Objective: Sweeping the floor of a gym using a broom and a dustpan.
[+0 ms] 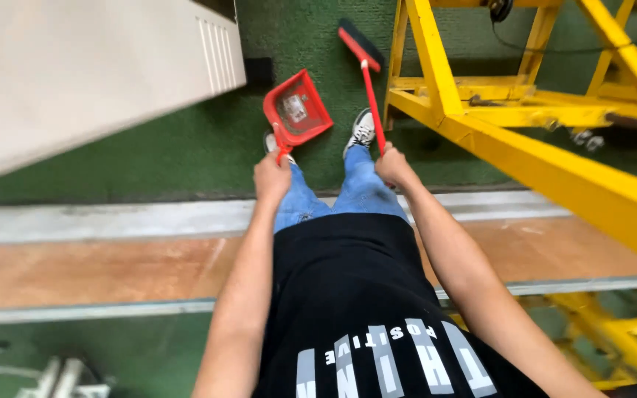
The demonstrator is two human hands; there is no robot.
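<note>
The red dustpan [298,110] hangs just above the green floor [186,147] at upper centre of the frame, its short handle running down to the left hand [271,177], whose fingers are wrapped tight around it. Its long axis runs from the hand toward the upper right, the open mouth pointing away from the person, and a small pale scrap lies inside the tray. Just right of it, the red broom [366,81] has its long handle slanting up and slightly left from the right hand [392,166], fingers closed around the shaft, with the dark bristle head at the top of the frame (bristles near or on the floor; contact is hard to tell). Sweeping goes best, I judge, with the pan's lip pressed flat to the floor and the strokes short. Sneakers [363,129] show between the tools; a yellow steel frame [554,169] fills the right, a pale cabinet [75,66] the upper left.
</note>
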